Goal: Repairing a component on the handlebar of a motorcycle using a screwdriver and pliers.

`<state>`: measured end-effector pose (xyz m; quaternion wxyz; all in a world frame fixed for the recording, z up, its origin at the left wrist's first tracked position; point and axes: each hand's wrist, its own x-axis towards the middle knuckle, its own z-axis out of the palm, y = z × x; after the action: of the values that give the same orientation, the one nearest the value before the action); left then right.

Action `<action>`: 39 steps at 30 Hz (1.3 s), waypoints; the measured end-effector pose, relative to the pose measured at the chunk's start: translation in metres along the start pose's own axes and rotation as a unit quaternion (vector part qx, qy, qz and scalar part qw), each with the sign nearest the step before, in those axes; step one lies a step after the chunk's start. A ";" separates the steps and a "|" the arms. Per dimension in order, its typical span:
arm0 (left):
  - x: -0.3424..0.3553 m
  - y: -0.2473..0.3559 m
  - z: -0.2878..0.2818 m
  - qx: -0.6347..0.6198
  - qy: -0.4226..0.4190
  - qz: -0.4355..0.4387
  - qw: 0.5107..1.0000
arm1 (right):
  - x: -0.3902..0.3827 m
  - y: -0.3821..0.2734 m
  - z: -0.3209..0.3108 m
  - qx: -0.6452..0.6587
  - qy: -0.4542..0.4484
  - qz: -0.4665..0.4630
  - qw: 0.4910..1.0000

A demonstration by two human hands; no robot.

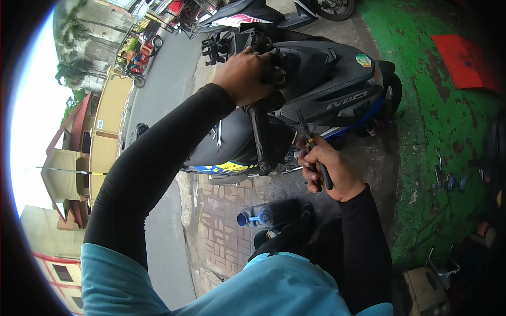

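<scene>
A dark grey scooter [311, 100] with blue and yellow trim stands in front of me. My left hand [247, 76] is at its handlebar area, fingers curled round dark parts. What they grip is hidden behind the hand. My right hand [337, 168] holds slim-nosed pliers [306, 130] with dark handles. Their jaws point up toward the scooter's body and appear apart from it. Between my hands is the black handlebar grip [259, 138]. A silver wrench [219, 134] lies on the scooter's black seat [205, 150].
Below the scooter sits a dark jug [279, 211] with a blue handle and mouth. Another scooter [247, 18] is parked beyond. Tools [438, 166] lie on the worn green floor [421, 126] at right, near a red panel [464, 62]. A road [163, 79] runs at left.
</scene>
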<state>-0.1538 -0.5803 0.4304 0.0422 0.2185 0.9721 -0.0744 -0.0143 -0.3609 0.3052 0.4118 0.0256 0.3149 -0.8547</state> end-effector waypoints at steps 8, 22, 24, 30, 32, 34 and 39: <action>0.007 -0.013 0.003 -0.054 -0.009 0.063 0.997 | 0.001 0.075 -0.047 0.086 0.027 -0.031 0.995; 0.012 -0.021 0.003 -0.088 -0.089 0.017 0.992 | 0.035 0.087 -0.031 -0.002 -0.044 -0.195 0.980; 0.012 -0.023 0.002 -0.152 -0.052 0.048 0.986 | 0.039 0.082 -0.028 0.008 -0.052 -0.192 0.980; 0.012 -0.018 0.003 -0.074 -0.045 0.032 0.996 | 0.046 0.065 -0.028 0.016 -0.068 -0.183 0.981; 0.010 -0.010 0.002 -0.096 -0.035 0.032 0.994 | 0.049 0.062 -0.031 0.003 -0.068 -0.180 0.981; 0.010 0.000 0.001 -0.121 -0.022 0.032 0.992 | 0.051 0.059 -0.037 -0.010 -0.064 -0.176 0.982; 0.009 0.020 -0.004 -0.258 -0.099 0.004 0.961 | 0.036 0.062 -0.064 -0.082 -0.027 -0.184 0.979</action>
<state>-0.1532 -0.5583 0.4310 0.1939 0.1956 0.9482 0.1582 -0.0070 -0.3784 0.2113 0.2565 -0.0893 0.3722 -0.8875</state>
